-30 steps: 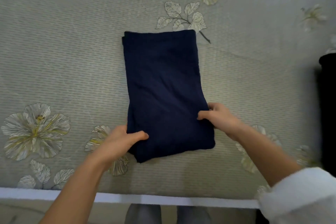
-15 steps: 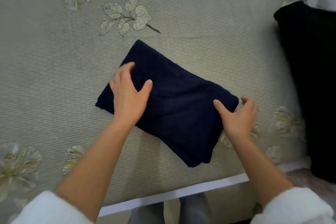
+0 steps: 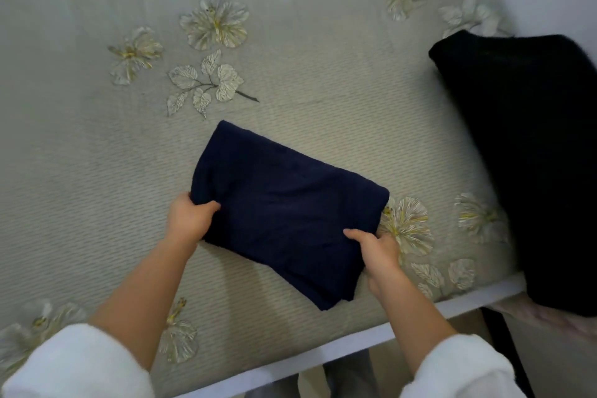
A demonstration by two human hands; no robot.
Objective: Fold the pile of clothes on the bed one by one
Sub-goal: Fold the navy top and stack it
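Garment (image 3: 290, 203), navy and folded to a thick rectangle, lies on the bed (image 3: 97, 171) left of the black pile (image 3: 529, 155); how will it handle?

Soft and light, we judge, apt to slump open. We grip both short ends: our left hand (image 3: 190, 220) clamps the end far from the pile, our right hand (image 3: 378, 252) pinches the end nearer it, thumbs on top

Both forearms reach forward (bare below the white sleeves (image 3: 74, 365)); the left hand (image 3: 189, 220) and right hand (image 3: 379, 250) each grip the folded navy garment (image 3: 284, 203), thumbs on top.
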